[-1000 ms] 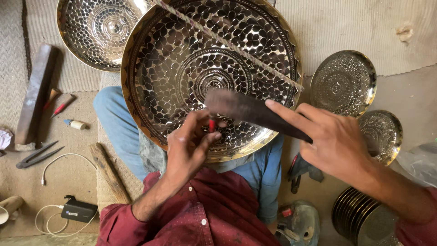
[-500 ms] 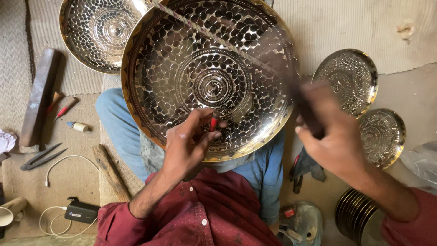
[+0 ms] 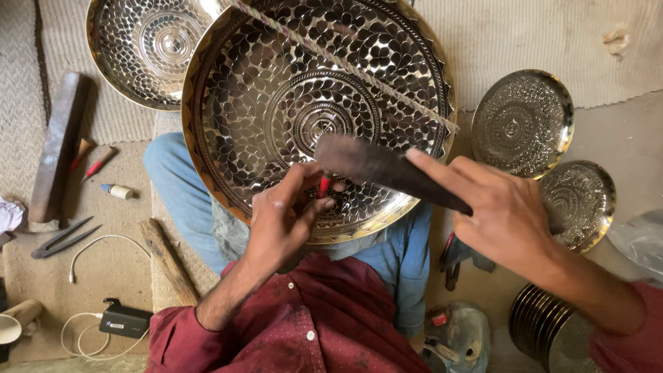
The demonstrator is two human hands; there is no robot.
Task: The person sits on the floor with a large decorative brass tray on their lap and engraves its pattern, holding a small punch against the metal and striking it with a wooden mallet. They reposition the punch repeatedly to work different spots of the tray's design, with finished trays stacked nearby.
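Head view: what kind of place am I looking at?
Likely a floor-level metal engraving workshop. A large patterned brass tray rests on the seated person's lap, smaller engraved metal plates lie on the woven mat, and a dark flat hammer is in the right hand.

left hand (image 3: pixel 280 221): knuckles up, fingers curled in, thumb and fingertips pinched together at the far end
left wrist: bent slightly, forearm running back and down from the fingers into a dark red sleeve
right hand (image 3: pixel 507 217): closed in a grip, forefinger stretched out straight toward the left hand's fingertips
right forearm: bare, angled down and outward behind the knuckles
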